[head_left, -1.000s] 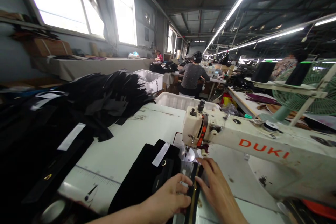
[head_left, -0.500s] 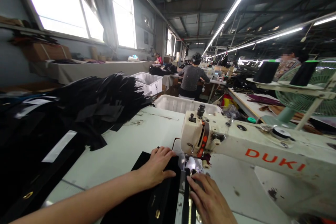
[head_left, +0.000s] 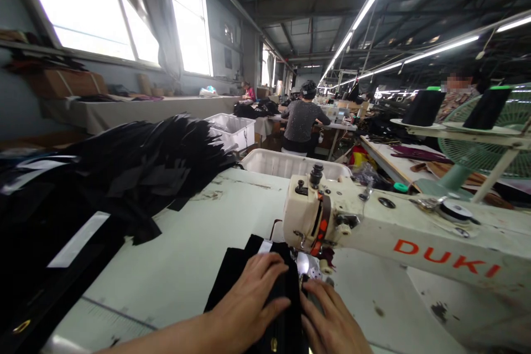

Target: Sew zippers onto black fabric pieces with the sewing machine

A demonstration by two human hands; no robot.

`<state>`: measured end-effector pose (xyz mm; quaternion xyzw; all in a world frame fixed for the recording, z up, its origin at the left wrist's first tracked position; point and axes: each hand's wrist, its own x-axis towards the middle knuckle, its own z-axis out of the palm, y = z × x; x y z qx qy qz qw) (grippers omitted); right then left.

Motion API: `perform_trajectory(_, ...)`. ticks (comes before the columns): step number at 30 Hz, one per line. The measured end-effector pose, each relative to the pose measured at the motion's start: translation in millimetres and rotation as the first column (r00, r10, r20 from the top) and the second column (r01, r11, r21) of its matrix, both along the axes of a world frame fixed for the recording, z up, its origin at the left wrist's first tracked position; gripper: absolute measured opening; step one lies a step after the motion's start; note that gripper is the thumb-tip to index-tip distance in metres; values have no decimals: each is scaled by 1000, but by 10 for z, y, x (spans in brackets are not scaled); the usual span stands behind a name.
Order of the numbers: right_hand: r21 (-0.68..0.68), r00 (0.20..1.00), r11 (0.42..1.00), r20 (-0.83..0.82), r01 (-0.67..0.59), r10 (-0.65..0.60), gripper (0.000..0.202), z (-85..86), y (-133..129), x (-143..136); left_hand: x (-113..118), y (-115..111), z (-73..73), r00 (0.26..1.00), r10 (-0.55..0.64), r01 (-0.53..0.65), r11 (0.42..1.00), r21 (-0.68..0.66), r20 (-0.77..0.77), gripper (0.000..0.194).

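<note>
My left hand (head_left: 249, 301) lies flat and open on the black fabric piece (head_left: 238, 282), fingers spread, pressing it to the table (head_left: 194, 243). My right hand (head_left: 332, 323) is open too, its fingertips touching the right edge of the same piece, just near the foot of the sewing machine (head_left: 373, 221). Neither hand grips anything; both only press and steer. The piece sits at the near edge of the table, its far end tucked under the needle area, which my fingers partly hide.

The main danger, I judge, is my right fingertips: they are very close to the needle, and a small push forward could put one under it. If my left hand presses unevenly, the piece could swing and the seam run crooked. A white label (head_left: 265, 245) at the far corner could fold under and get stitched in wrongly. The big heap of black pieces (head_left: 136, 171) on the left lies well apart, yet it leans toward me; a bump might slide some into my work.
</note>
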<state>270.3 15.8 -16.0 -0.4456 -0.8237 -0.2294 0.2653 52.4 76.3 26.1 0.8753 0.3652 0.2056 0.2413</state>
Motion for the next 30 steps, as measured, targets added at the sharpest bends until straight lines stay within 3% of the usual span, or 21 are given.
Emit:
perform_trajectory(4,73,999,997,46,13,-17,39,47,11,-31,-61,-172,-98,973,-194,210,968,138,-123,61)
perform_trajectory(8,117,995,993,90,25,-36,38,35,12,-44,-61,-149,-64,943,-245,274,956,108,-225,66)
perform_trajectory(14,80,998,997,67,16,-21,27,-15,26,-17,-56,-122,-5,946,-251,277,955,107,-204,66)
perform_trajectory(21,103,997,995,81,1,-9,30,-62,38,-4,-39,-126,56,948,-235,254,965,65,-215,67)
perform_trajectory(30,-48,992,999,126,13,-7,37,-180,72,141,-15,-160,230,963,-195,198,980,-2,-187,66)
